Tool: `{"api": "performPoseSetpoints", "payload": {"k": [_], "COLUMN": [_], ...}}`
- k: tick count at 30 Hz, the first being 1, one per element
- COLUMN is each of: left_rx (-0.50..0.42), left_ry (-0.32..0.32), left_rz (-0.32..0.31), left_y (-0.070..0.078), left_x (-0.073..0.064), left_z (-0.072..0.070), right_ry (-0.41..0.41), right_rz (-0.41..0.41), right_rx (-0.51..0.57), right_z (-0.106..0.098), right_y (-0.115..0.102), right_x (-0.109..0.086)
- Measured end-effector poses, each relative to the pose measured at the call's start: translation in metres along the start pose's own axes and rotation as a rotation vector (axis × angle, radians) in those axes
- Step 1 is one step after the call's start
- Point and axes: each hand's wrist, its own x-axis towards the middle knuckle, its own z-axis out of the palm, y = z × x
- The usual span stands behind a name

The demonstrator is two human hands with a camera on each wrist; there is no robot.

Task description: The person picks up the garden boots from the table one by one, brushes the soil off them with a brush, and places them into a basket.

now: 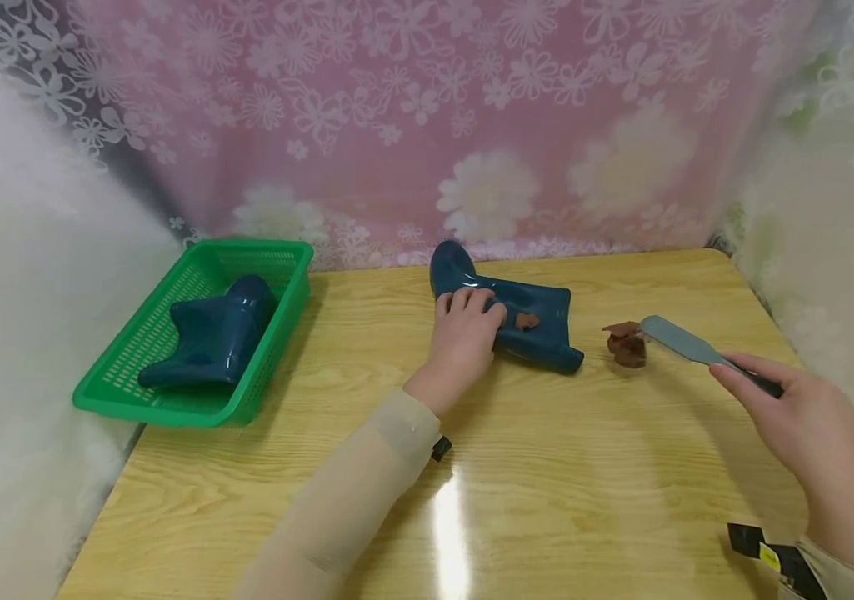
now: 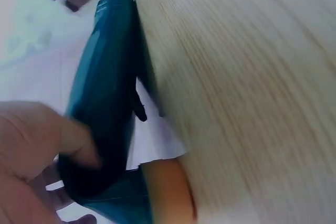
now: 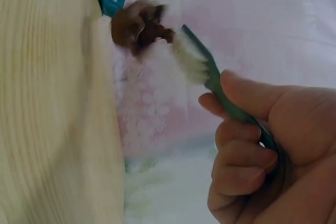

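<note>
A dark blue rubber boot [image 1: 539,297] lies on its side at the back middle of the table, toe toward the far wall. My left hand [image 1: 464,329] grips it near the ankle, and the left wrist view shows the thumb across the boot [image 2: 107,61] above its tan sole [image 2: 170,190]. One small brown lump [image 1: 526,322] sticks to the shaft. My right hand [image 1: 809,412] holds a grey-green brush [image 1: 677,337] by the handle. Its white bristles [image 3: 189,61] face a ragged brown clump [image 3: 139,27], which hangs at the brush's tip, above the table beside the boot's top opening.
A green plastic basket [image 1: 265,379] stands at the left edge of the table, holding a second blue boot [image 1: 209,337]. Behind the wooden table [image 1: 584,475] hangs a pink flowered cloth [image 1: 397,125], with pale cloth along both sides.
</note>
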Motion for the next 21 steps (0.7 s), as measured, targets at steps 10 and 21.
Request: {"api": "performPoseSetpoints", "payload": {"k": [10, 21], "left_rx": [0.042, 0.136], "left_ry": [0.040, 0.029], "left_rz": [0.059, 0.140], "left_y": [-0.004, -0.032], "left_x": [-0.020, -0.062], "left_z": [-0.003, -0.014], "right_ry": [0.015, 0.017], "right_rz": [0.036, 0.039], "right_rx": [-0.005, -0.006], "right_z": [0.004, 0.007], "right_y": [0.006, 0.003], "right_x": [-0.001, 0.003]}}
